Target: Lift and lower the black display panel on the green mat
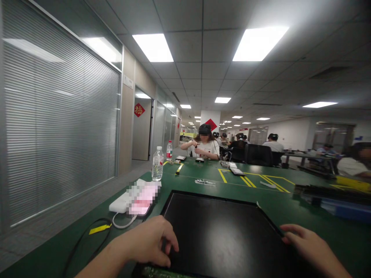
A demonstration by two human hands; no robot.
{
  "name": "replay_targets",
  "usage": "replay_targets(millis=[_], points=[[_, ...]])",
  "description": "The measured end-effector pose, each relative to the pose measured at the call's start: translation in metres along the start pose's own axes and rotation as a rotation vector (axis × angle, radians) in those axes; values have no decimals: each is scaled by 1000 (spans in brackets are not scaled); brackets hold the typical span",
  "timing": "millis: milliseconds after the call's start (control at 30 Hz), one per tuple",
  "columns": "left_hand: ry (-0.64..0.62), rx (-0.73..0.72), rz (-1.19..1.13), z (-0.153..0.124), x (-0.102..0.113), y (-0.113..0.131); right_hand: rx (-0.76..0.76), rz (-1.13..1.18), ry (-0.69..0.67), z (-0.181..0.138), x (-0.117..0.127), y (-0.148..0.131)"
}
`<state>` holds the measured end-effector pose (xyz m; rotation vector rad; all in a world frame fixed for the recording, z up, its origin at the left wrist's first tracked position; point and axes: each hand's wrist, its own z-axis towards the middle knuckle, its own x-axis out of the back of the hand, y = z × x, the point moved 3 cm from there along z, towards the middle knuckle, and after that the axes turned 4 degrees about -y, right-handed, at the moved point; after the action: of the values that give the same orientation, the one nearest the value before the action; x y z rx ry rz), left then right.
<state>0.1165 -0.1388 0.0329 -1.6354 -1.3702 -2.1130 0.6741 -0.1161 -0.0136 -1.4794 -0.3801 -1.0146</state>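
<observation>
A large black flat panel (220,227) lies on the green table (261,193) right before me. My left hand (147,241) rests on the panel's left edge with its fingers curled down over it. My right hand (307,243) touches the panel's right edge, fingers bent and pressed against the rim. Both hands grip the panel at its near corners. A strip of green board shows under the panel's near edge.
A white power bank with a cable and a blurred phone (139,199) lie left of the panel. A water bottle (157,164) stands behind them. A person (204,144) sits at the far end; others work at the right. Black trays (333,193) lie at right.
</observation>
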Motion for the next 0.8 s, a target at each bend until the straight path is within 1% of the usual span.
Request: replay_targets(millis=[100, 267, 467, 667, 800], points=[[-46, 51, -2, -2, 1, 3, 4, -4, -8, 1, 1, 0], [-60, 98, 50, -6, 5, 11, 1, -5, -34, -3, 3, -9], [-62, 85, 83, -7, 7, 16, -62, 26, -64, -9, 3, -18], [-68, 86, 93, -8, 7, 20, -45, 21, -56, -13, 5, -21], [-80, 91, 99, -9, 6, 19, -66, -5, -61, -15, 5, -22]])
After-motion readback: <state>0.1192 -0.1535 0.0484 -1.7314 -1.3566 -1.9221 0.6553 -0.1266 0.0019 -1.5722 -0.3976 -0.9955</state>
